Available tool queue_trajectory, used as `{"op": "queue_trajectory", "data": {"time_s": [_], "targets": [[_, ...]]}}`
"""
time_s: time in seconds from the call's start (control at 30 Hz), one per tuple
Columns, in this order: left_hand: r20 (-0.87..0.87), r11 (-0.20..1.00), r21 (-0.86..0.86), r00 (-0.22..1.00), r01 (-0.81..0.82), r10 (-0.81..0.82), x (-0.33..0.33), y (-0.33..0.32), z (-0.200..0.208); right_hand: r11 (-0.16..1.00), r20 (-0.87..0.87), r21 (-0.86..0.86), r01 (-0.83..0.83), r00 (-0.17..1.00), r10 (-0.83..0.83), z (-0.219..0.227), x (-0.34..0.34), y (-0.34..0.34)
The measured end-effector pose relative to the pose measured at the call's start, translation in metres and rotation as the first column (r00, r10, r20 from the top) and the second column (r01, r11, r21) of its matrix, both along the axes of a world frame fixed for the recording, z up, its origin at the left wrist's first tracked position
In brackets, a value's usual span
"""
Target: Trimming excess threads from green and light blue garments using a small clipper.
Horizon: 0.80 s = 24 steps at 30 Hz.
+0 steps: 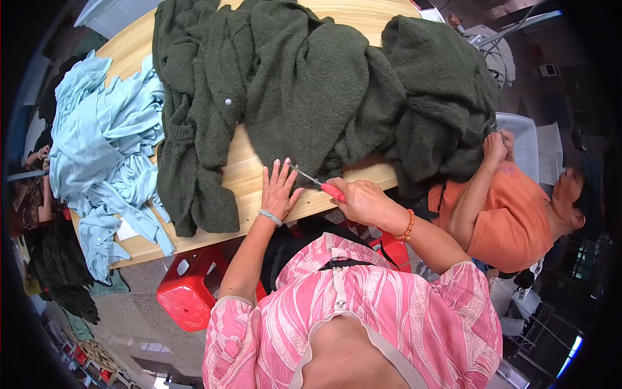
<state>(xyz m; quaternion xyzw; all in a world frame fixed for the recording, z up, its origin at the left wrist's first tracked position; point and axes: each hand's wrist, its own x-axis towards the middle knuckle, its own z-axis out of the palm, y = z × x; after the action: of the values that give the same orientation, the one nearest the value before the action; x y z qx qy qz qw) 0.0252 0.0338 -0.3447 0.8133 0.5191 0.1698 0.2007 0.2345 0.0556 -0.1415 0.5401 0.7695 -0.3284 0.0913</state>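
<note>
My left hand (279, 192) lies flat with its fingers spread near the table's front edge, fingertips at the lower hem of a dark green fuzzy knit garment (311, 84). In my right hand (365, 200) is a pair of red-handled scissors (333, 190), gripped by the handle. Their thin metal end points left, reaching close to my left fingertips and the garment's hem. Another dark green knit piece (194, 129) with a shiny round button lies to the left, its sleeve stretching toward me. My fingers hide part of the scissors' handle.
Light blue garments (107, 139) are heaped at the left of the wooden table (243, 159). More dark green knit (440, 91) is piled at the right, beside a person in an orange shirt (512, 211). Red stools (188, 292) stand under the front edge. A white bin (518, 139) is at right.
</note>
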Motion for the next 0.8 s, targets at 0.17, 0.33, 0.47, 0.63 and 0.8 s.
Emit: {"op": "queue_trajectory", "data": {"time_s": [0.17, 0.33, 0.47, 0.63, 0.8], "targets": [[-0.018, 1.000, -0.007, 1.000, -0.009, 0.009, 0.001, 0.001, 0.001, 0.998, -0.045, 0.053, 0.016, 0.999, -0.014, -0.014, -0.007, -0.002], [-0.050, 1.000, 0.012, 0.998, -0.026, 0.026, -0.003, 0.001, 0.002, 0.997, 0.009, 0.078, -0.012, 1.000, 0.011, -0.023, -0.027, 0.009], [-0.058, 1.000, 0.003, 0.998, -0.026, 0.026, -0.004, 0.000, 0.003, 0.992, 0.019, 0.124, -0.034, 0.999, 0.032, -0.032, -0.040, 0.014], [-0.035, 1.000, 0.006, 0.999, -0.030, 0.030, -0.003, 0.000, 0.004, 0.988, 0.022, 0.144, -0.053, 0.999, 0.050, -0.039, -0.048, 0.016], [-0.037, 1.000, 0.003, 0.999, -0.020, 0.020, -0.005, -0.002, 0.005, 0.997, -0.032, 0.049, -0.065, 0.997, 0.067, -0.034, -0.039, 0.010]]}}
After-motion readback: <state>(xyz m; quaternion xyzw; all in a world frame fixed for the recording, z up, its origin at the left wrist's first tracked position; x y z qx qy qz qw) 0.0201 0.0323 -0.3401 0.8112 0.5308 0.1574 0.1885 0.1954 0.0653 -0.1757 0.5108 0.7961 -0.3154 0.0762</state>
